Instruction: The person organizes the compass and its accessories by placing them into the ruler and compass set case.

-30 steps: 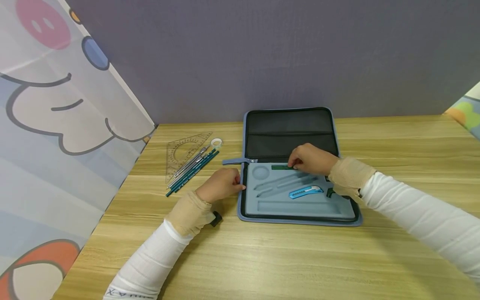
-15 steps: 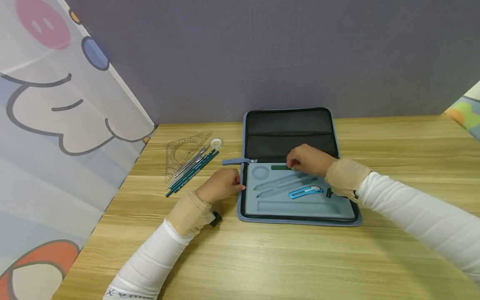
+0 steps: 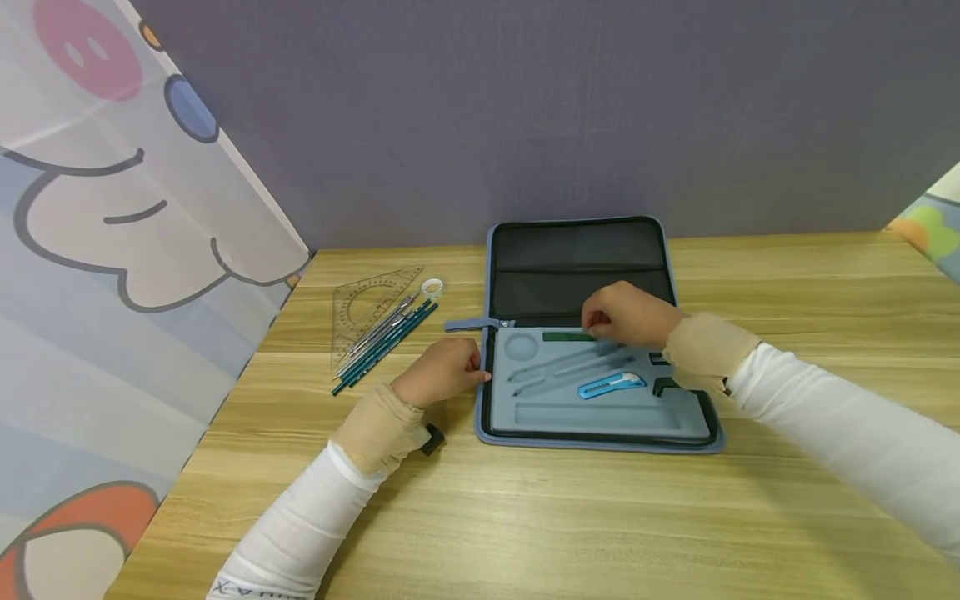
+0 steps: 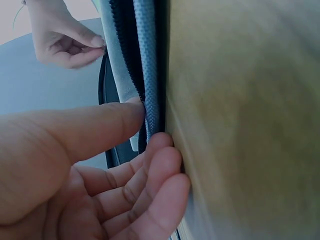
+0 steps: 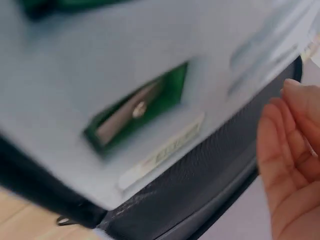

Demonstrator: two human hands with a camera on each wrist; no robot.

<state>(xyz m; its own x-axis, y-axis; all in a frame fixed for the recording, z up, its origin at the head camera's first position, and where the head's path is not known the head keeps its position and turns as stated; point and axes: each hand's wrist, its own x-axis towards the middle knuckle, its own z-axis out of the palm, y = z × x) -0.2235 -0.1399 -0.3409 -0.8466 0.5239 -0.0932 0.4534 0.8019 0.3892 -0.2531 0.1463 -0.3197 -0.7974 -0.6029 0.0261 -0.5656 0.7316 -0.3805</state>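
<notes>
Wood-grain table (image 3: 570, 517) lies nearest. Left hand (image 3: 442, 371) pinches the rim of the open case (image 3: 600, 447). Its tray (image 3: 502, 400) holds a blue knife (image 3: 611, 385), a green sharpener (image 5: 142, 107) and a whitish piece (image 5: 165, 147), its lettering too blurred to read; a green strip (image 3: 562, 337) fills the back slot. Over the strip's end, the right hand (image 3: 630, 315) has fingertips together; whether they grip anything, I can't tell. Beyond stands a grey wall (image 3: 525, 108).
</notes>
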